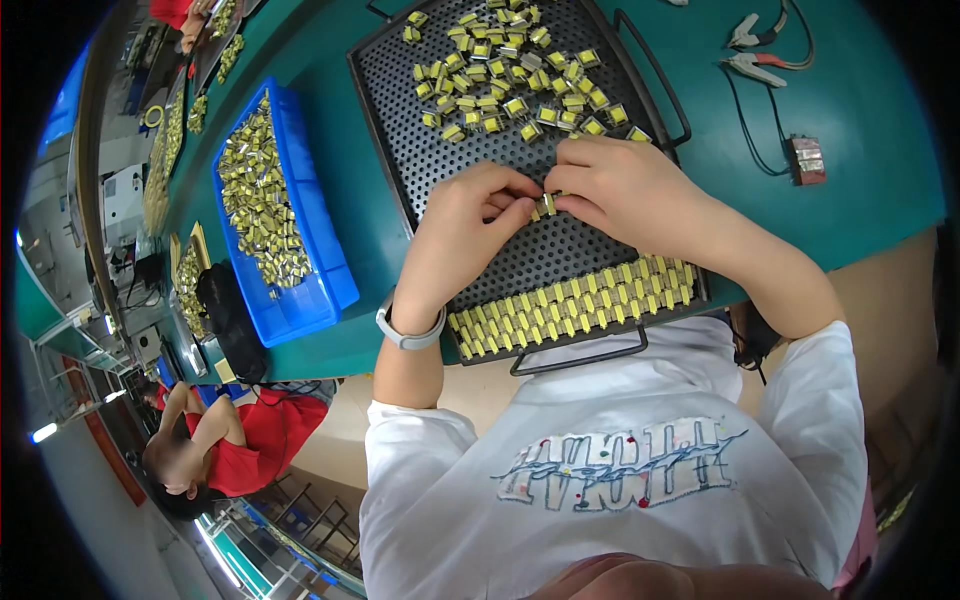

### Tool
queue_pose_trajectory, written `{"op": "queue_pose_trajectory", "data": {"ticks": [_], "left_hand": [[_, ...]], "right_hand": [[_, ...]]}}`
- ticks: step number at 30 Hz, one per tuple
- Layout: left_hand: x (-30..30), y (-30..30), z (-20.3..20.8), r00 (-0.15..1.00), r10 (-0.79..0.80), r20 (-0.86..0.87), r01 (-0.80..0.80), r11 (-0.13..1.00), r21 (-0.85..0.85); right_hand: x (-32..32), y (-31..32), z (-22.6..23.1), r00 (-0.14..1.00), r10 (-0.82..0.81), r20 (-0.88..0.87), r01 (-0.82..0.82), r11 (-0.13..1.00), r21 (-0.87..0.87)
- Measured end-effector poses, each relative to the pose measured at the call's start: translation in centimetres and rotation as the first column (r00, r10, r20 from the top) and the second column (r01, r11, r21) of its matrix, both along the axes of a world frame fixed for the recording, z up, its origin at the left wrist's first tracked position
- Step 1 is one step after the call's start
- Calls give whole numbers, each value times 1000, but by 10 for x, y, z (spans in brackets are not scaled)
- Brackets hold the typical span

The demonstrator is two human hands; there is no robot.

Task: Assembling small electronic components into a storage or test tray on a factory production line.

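Note:
Over the middle of a black perforated tray (590,243), my left hand (467,230) and my right hand (622,188) meet at the fingertips. Pinched between them is a small yellow-taped transformer (547,205) with shiny metal edges; the fingers partly cover it, and there may be a second one beside it. Loose transformers of the same kind (495,85) lie scattered across the far half of the tray. Along its near edge, closest to my body, more transformers (575,308) stand packed side by side in several straight rows.
A blue bin (335,290) full of similar transformers stands left of the tray on the green table (860,140). Clip leads (755,65) and a small wired block (807,160) lie at right. A black pouch (232,325) sits left of the bin. Another person in red (260,440) sits at lower left.

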State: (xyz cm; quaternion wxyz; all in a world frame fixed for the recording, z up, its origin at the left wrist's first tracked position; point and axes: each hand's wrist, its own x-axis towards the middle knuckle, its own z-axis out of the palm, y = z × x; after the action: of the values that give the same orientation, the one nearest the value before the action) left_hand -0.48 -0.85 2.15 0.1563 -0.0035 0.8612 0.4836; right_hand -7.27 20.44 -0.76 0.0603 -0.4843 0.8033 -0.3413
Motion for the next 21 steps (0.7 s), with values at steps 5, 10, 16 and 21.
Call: {"op": "queue_pose_trajectory", "data": {"ticks": [5, 10, 16, 21], "left_hand": [[2, 6, 1, 994, -47, 101, 42, 998, 48], [14, 20, -6, 992, -28, 123, 9, 988, 154], [17, 27, -9, 975, -106, 193, 48, 957, 287], [19, 35, 0, 968, -132, 213, 85, 972, 218]], "right_hand": [[-4, 8, 9, 992, 63, 111, -71, 995, 73], [-5, 16, 24, 962, 83, 261, -141, 966, 215], [-10, 21, 28, 914, 84, 396, -227, 916, 331], [-11, 22, 39, 879, 90, 467, -296, 873, 388]]}}
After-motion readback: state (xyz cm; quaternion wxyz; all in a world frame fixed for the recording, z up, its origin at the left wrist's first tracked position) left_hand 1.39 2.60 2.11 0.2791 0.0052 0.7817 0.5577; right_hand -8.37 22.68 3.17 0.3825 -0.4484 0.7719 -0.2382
